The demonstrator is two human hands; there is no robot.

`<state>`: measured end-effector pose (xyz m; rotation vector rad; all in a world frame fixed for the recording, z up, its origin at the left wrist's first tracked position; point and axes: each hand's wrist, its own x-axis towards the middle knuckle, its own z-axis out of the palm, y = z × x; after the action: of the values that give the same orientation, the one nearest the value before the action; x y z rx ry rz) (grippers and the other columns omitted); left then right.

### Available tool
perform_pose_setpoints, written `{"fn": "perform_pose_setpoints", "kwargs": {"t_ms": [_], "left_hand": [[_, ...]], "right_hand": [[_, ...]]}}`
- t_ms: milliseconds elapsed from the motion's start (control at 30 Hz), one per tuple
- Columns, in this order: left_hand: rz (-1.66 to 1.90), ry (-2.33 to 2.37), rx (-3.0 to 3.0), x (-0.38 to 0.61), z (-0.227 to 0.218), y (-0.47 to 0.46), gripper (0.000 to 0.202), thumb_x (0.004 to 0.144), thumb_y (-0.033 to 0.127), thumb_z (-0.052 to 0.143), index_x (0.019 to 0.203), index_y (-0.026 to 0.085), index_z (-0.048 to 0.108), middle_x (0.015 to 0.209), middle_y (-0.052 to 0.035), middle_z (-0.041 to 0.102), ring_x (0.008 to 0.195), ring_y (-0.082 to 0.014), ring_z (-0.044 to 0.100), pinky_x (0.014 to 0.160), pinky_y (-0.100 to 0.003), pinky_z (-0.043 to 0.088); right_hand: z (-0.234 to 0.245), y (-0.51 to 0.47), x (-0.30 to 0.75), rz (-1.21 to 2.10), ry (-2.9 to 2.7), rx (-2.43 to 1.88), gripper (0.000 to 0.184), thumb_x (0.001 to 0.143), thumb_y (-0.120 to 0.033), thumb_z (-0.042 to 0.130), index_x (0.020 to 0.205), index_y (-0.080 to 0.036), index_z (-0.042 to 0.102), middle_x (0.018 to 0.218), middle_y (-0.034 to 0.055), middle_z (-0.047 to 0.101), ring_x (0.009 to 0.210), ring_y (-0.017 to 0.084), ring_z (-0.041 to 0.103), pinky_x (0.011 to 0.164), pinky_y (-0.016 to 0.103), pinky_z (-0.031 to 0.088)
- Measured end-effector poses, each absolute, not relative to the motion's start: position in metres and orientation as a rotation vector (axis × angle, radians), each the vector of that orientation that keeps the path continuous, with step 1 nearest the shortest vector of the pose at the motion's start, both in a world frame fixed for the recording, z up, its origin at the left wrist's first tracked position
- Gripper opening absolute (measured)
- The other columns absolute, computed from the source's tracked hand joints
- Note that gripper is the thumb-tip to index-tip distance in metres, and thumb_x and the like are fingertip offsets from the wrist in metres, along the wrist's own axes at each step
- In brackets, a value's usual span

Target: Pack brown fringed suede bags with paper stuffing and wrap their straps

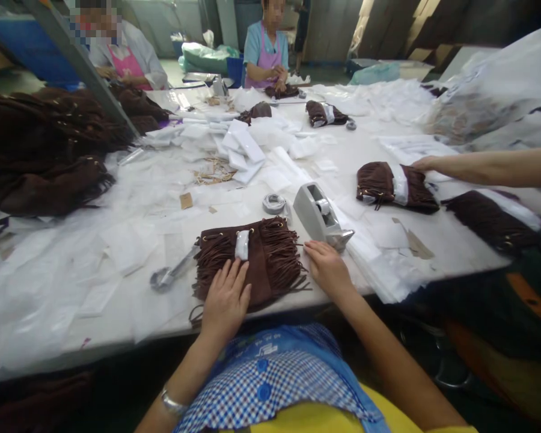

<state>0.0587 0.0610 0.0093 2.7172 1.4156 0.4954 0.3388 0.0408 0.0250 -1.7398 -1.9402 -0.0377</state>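
I have fringed bag [261, 264] nr table [342, 144] edge; white wrap [242, 245] on = done. Strap [175, 272] loose, prob. pending. L hand [225, 294] flat on bag, fingers extended, no grip. R hand [328, 269] betw. bag, tape dispenser [314, 213]; can't tell grip.

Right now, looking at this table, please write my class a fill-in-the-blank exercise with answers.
The left hand rests on a fringed bag coloured ____.
The right hand is beside a tape dispenser coloured ____.
The bracelet is worn on the ____ side.
Across the table, ____ people wear aprons.
Missing words: brown; grey; left; two.
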Motion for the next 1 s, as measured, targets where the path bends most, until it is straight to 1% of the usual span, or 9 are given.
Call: {"fn": "perform_pose_setpoints", "kwargs": {"t_ms": [100, 267, 367, 467, 600, 667, 767, 900, 1000], "left_hand": [[0.505, 1.409, 2.728, 0.059, 0.014, 0.059, 0.05, 0.098, 0.029, 0.043, 0.145, 0.014, 0.046, 0.152, -0.013, 0.043, 0.143, -0.0328, 0.035, 0.113, -0.052, 0.034], [0.496, 1.407, 2.725, 0.058, 0.018, 0.051, 0.048, 0.097, 0.029, 0.043, 0.143, 0.016, 0.048, 0.151, -0.013, 0.045, 0.141, -0.0336, 0.039, 0.11, -0.052, 0.038], [0.504, 1.405, 2.698, 0.054, 0.02, 0.039, 0.047, 0.096, 0.03, 0.046, 0.141, 0.018, 0.051, 0.148, -0.0123, 0.049, 0.138, -0.033, 0.042, 0.108, -0.05, 0.041], [0.549, 1.412, 2.654, 0.052, 0.022, 0.028, 0.048, 0.095, 0.031, 0.048, 0.141, 0.02, 0.051, 0.148, -0.011, 0.05, 0.138, -0.0326, 0.043, 0.109, -0.049, 0.041], [0.594, 1.428, 2.625, 0.053, 0.02, 0.023, 0.048, 0.095, 0.031, 0.049, 0.142, 0.021, 0.05, 0.148, -0.0106, 0.05, 0.138, -0.0334, 0.043, 0.109, -0.05, 0.04], [0.584, 1.439, 2.627, 0.054, 0.018, 0.023, 0.048, 0.095, 0.03, 0.048, 0.142, 0.02, 0.05, 0.148, -0.0114, 0.049, 0.138, -0.0342, 0.043, 0.108, -0.052, 0.04], [0.553, 1.443, 2.637, 0.054, 0.018, 0.024, 0.048, 0.095, 0.03, 0.046, 0.142, 0.018, 0.05, 0.149, -0.0129, 0.048, 0.138, -0.0353, 0.042, 0.108, -0.052, 0.039], [0.55, 1.432, 2.641, 0.053, 0.018, 0.024, 0.048, 0.096, 0.032, 0.046, 0.142, 0.018, 0.05, 0.148, -0.0124, 0.049, 0.138, -0.0351, 0.042, 0.107, -0.052, 0.04], [0.565, 1.433, 2.643, 0.053, 0.018, 0.024, 0.048, 0.096, 0.032, 0.047, 0.142, 0.019, 0.05, 0.147, -0.012, 0.05, 0.137, -0.035, 0.043, 0.106, -0.052, 0.041]], "right_hand": [[0.039, 0.025, 0.329, -0.072, -1.841, -1.681, 0.038, 0.09, -0.007, 0.047, 0.116, -0.024, 0.07, 0.125, 0.0074, 0.067, 0.119, 0.025, 0.059, 0.105, 0.046, 0.045], [0.052, 0.027, 0.268, 0.1, -2.254, -1.295, 0.034, 0.096, -0.023, 0.053, 0.129, -0.027, 0.06, 0.133, 0.0057, 0.062, 0.129, 0.022, 0.05, 0.115, 0.044, 0.034], [0.049, 0.037, 0.271, 0.132, -2.37, -1.346, 0.027, 0.094, -0.032, 0.059, 0.12, -0.025, 0.064, 0.116, 0.0079, 0.066, 0.12, 0.023, 0.055, 0.114, 0.048, 0.033], [0.048, 0.038, 0.307, 0.068, -2.425, -1.436, 0.015, 0.094, -0.032, 0.06, 0.104, -0.023, 0.068, 0.099, 0.0065, 0.067, 0.106, 0.023, 0.059, 0.112, 0.048, 0.034], [0.059, 0.025, 0.343, -0.104, -2.349, -1.72, 0.014, 0.093, -0.021, 0.058, 0.087, -0.02, 0.07, 0.104, 0.0113, 0.068, 0.103, 0.028, 0.059, 0.099, 0.048, 0.044], [0.065, 0.02, 0.335, -0.121, -2.25, -1.742, 0.018, 0.094, -0.018, 0.053, 0.101, -0.019, 0.07, 0.119, 0.012, 0.066, 0.109, 0.027, 0.058, 0.097, 0.044, 0.046], [0.066, 0.025, 0.301, 0.019, -2.345, -1.452, 0.031, 0.098, -0.026, 0.051, 0.128, -0.023, 0.06, 0.131, 0.0075, 0.062, 0.121, 0.023, 0.053, 0.107, 0.04, 0.041], [0.055, 0.048, 0.291, 0.097, -2.567, -1.28, 0.036, 0.095, -0.044, 0.056, 0.122, -0.021, 0.063, 0.113, 0.0085, 0.067, 0.11, 0.023, 0.058, 0.107, 0.044, 0.039], [0.055, 0.053, 0.326, -0.008, -2.555, -1.541, 0.025, 0.095, -0.039, 0.057, 0.102, -0.018, 0.069, 0.098, 0.0103, 0.067, 0.098, 0.024, 0.06, 0.098, 0.042, 0.044]]}}
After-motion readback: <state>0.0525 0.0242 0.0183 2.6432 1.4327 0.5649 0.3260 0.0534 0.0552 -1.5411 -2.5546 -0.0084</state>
